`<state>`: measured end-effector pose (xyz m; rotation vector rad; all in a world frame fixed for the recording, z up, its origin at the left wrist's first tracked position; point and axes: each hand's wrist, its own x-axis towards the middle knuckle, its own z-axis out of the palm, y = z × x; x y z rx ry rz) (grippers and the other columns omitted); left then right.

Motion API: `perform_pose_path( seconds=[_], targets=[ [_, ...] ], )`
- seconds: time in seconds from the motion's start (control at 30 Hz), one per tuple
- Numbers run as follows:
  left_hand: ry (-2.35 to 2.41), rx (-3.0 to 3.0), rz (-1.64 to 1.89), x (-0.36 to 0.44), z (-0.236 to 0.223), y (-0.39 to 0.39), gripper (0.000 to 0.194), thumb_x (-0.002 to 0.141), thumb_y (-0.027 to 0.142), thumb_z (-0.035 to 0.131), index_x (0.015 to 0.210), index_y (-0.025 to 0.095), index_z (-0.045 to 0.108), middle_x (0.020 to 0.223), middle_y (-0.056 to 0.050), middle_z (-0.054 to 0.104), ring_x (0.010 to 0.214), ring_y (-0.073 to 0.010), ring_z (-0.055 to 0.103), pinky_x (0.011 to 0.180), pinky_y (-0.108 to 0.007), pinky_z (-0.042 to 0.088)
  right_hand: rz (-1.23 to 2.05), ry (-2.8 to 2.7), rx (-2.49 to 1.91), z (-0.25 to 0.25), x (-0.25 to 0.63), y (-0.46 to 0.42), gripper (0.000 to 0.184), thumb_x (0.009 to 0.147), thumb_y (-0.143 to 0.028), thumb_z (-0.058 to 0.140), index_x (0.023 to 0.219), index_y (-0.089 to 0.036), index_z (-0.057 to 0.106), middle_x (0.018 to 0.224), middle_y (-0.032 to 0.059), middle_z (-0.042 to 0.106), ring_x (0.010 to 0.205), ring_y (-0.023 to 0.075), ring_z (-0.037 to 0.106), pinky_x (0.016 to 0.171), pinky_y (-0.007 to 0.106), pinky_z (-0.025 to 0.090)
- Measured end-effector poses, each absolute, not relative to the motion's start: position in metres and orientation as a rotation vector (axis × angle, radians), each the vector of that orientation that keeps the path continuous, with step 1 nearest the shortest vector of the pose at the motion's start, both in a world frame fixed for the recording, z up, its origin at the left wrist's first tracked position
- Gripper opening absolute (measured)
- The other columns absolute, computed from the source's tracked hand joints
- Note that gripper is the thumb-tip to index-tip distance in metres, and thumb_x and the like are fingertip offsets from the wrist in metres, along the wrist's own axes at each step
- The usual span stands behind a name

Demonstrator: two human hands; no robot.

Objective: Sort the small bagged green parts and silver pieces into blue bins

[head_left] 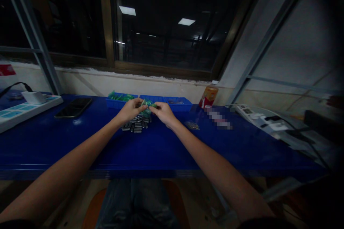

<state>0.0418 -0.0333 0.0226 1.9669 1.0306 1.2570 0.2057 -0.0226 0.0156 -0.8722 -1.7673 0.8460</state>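
My left hand (131, 110) and my right hand (163, 113) meet over the middle of the blue table. Between their fingertips they pinch a clear plastic bag (146, 106) with green in it; what exactly is inside is too small to tell. Just below the bag lies a loose pile of short dark metallic pieces (135, 124). Behind my hands stand blue bins (182, 106) in a row. Green pieces (119, 97) fill the left one, partly hidden by my left hand.
A black phone (73, 108) and a white power strip (29, 111) lie to the left. Toward the right are a drink bottle (208, 96), a small clear bag of tiny parts (191, 125) and another power strip (247, 112) with cables. A window (172, 25) rises behind the table.
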Motion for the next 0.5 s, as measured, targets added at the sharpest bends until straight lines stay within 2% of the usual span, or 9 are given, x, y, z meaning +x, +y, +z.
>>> perform_pose_path(
  seconds=[0.1, 0.3, 0.5],
  targets=[
    [1.061, 2.015, 1.19, 0.0412, 0.0221, -0.0335, 0.025, 0.072, 0.036, 0.057, 0.079, 0.012, 0.055, 0.071, -0.003, 0.058, 0.064, -0.0135, 0.053, 0.06, -0.026, 0.041, 0.789, -1.706, -0.874, 0.0196, 0.2077, -0.0224, 0.02, 0.067, -0.034, 0.058, 0.06, -0.016, 0.053, 0.053, -0.0053, 0.045, 0.051, 0.009, 0.04, 0.05, 0.022, 0.029],
    [1.147, 2.09, 1.169, 0.0378, 0.019, -0.0305, 0.021, 0.075, 0.035, 0.051, 0.074, 0.014, 0.054, 0.061, 0.0, 0.053, 0.056, -0.0117, 0.049, 0.053, -0.024, 0.036, 0.779, -1.71, -0.889, 0.024, 0.2106, -0.0239, 0.02, 0.07, -0.035, 0.057, 0.063, -0.016, 0.054, 0.054, -0.0043, 0.049, 0.053, 0.01, 0.044, 0.052, 0.023, 0.032],
    [1.505, 2.209, 1.253, 0.0381, 0.0236, -0.0376, 0.019, 0.072, 0.035, 0.054, 0.07, 0.016, 0.056, 0.055, 0.0, 0.055, 0.051, -0.0129, 0.049, 0.049, -0.024, 0.03, 0.771, -1.695, -0.988, 0.0225, 0.2115, -0.021, 0.019, 0.072, -0.035, 0.056, 0.078, -0.018, 0.058, 0.064, -0.003, 0.055, 0.058, 0.0097, 0.049, 0.054, 0.022, 0.036]
  ],
)
